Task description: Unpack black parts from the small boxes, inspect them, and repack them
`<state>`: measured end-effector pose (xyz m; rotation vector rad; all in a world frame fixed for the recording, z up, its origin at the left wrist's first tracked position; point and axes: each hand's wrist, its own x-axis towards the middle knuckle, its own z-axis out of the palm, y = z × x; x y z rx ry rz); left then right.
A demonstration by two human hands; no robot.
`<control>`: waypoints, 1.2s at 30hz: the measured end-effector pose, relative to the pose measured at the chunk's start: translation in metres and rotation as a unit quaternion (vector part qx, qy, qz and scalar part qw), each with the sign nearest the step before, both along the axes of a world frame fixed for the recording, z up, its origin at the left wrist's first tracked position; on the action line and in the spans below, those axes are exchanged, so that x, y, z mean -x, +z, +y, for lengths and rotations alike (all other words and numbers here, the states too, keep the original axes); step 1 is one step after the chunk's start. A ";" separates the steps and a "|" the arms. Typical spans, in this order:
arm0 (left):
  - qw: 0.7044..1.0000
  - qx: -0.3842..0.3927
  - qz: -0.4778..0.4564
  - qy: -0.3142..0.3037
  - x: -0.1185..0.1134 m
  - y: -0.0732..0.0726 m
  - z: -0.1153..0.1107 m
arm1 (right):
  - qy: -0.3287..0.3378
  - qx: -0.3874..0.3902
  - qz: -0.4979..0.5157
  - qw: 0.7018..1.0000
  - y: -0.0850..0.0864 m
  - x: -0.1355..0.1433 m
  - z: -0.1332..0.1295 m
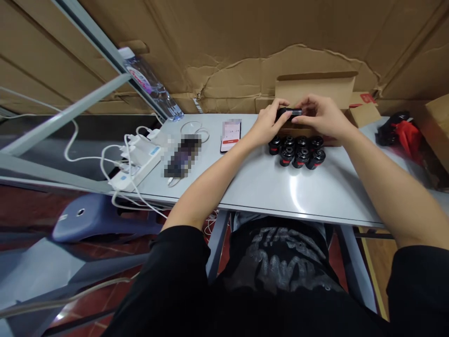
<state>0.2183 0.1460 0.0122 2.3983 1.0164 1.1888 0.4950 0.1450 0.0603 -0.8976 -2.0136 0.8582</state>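
Above the far part of the desk, my left hand (270, 120) is closed around a small black cylinder (295, 112), which lies roughly level with its shiny end to the right. My right hand (322, 116) has its thumb and fingers curled in at that shiny end; the fingertips partly hide it. Just below the hands, several short black cylinders with red bands (300, 158) stand upright in two close rows. An open cardboard box (315, 86) is right behind the hands, its flap raised, its inside mostly hidden.
On the desk (259, 187) to the left are a lit phone (230, 136), a blurred-out device (183, 158) and a white power strip (138, 168) with cables. A water bottle (150, 84) leans by the metal frame. Black and red bags (403, 135) lie at right.
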 end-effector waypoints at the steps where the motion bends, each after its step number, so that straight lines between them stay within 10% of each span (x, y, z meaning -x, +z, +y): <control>1: 1.000 0.001 0.012 -0.001 0.001 0.002 0.000 | 0.001 0.003 0.001 1.000 0.001 0.000 -0.001; 36: 0.998 0.053 0.039 0.024 0.005 0.018 -0.017 | 0.009 0.006 -0.013 1.000 0.005 0.006 -0.001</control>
